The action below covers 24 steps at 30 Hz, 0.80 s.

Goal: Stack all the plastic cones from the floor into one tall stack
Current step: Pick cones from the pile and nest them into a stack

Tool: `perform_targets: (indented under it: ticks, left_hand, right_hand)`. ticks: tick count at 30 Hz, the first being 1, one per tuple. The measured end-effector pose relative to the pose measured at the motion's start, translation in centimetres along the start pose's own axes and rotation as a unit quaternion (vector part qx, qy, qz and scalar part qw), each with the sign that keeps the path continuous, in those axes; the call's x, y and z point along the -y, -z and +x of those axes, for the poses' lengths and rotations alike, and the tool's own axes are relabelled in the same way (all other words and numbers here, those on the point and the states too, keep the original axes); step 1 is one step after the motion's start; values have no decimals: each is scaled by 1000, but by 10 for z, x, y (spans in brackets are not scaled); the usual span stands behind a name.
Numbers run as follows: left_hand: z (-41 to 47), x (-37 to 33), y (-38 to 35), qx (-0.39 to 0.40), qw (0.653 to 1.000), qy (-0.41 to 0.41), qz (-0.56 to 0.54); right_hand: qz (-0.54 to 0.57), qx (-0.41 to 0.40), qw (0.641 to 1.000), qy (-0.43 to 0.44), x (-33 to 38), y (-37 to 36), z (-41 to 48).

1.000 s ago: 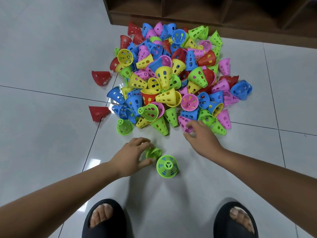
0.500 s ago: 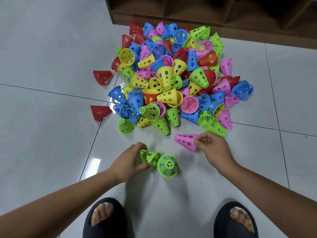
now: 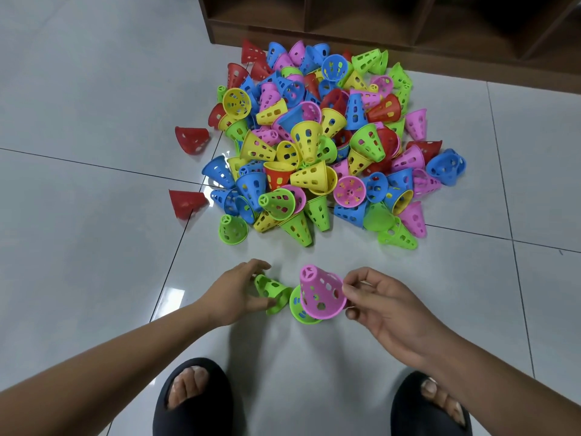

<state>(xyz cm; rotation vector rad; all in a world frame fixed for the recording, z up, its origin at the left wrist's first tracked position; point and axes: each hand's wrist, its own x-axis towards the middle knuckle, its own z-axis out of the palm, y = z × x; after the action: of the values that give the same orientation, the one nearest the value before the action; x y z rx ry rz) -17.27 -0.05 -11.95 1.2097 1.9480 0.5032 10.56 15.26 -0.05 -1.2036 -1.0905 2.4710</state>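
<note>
Near the floor's front edge, my right hand [image 3: 386, 306] fingers pinch the pink cone [image 3: 320, 292], tip up, directly over the standing green cone [image 3: 298, 309]. My left hand [image 3: 234, 294] fingers clasp another green cone [image 3: 272, 289] lying sideways.

Glossy pale grey floor tiles [image 3: 78, 247] with thin dark grout lines, a bright light reflection on one tile, dark brown wooden shelf unit [image 3: 408, 23] along the top edge, two black open-toe slippers [image 3: 191, 401] at the bottom edge
</note>
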Motion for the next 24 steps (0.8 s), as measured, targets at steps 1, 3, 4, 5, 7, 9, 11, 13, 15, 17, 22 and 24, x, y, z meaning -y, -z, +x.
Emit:
perform_targets:
  ticks: [1,3,4,5,7,9,11,13,15,17,22,24]
  left_hand:
    - [1,1,1,7,1000,3,4]
    - [2,4,1,12,1000,5,6]
    - [1,4,1,9,1000,6,1]
    - [0,3,1,4,1000,7,-7]
    - [-1,1,3,-6,999,13,-33]
    - [-3,0,5,-11,998,16,-57]
    - [-5,0,3,-9,998,5,-57]
    - [-7,1,2,2,999,-4,-51]
    - [-5,3,2,24,999,-7,-31]
    - [-2,4,3,55,998,-14,8]
    - [-5,8,-4,82,994,-53,56]
    - [-7,7,-7,73,992,-65,78]
  right_hand:
    - [-5,2,1000,0,-1,-1,0]
    - [-19,1,1000,0,-4,0,2]
    - [-30,-1,1000,-3,-5,0,2]
    - [-51,-5,999,-5,-7,1,4]
    - [-129,-28,991,-6,-12,4,5]
    - [-210,-63,976,-6,-17,7,7]
    - [-234,-90,968,-18,-24,11,8]
    - [-214,-92,971,-52,-30,12,9]
    - [-183,-72,975,-101,-33,9,8]
    - [-148,-36,977,-150,-34,4,5]
    - [-3,0,983,-181,-34,-5,8]
    - [26,3,985,-169,-35,-7,13]
